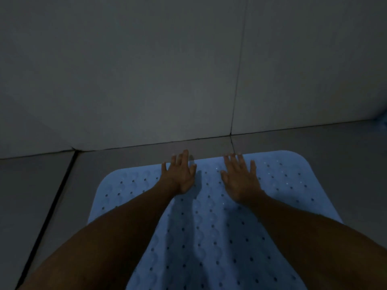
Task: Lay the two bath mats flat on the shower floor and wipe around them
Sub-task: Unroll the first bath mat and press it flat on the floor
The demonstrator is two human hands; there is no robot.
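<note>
A pale blue bath mat [209,222] with rounded corners and rows of small drain holes lies flat on the grey tiled shower floor [117,162]. My left hand [180,174] rests palm down near the mat's far edge, fingers spread, fingertips reaching just past the edge. My right hand [240,176] lies palm down beside it on the mat, fingers also apart. Neither hand holds anything. Both forearms stretch over the mat and hide parts of it. Only one mat shows clearly, and no cloth is in view.
A grey tiled wall [146,70] rises just beyond the mat's far edge, with a vertical grout line above the hands. A dark floor joint [52,206] runs diagonally at the left. A small bluish shape [383,120] peeks in at the right edge. The light is dim.
</note>
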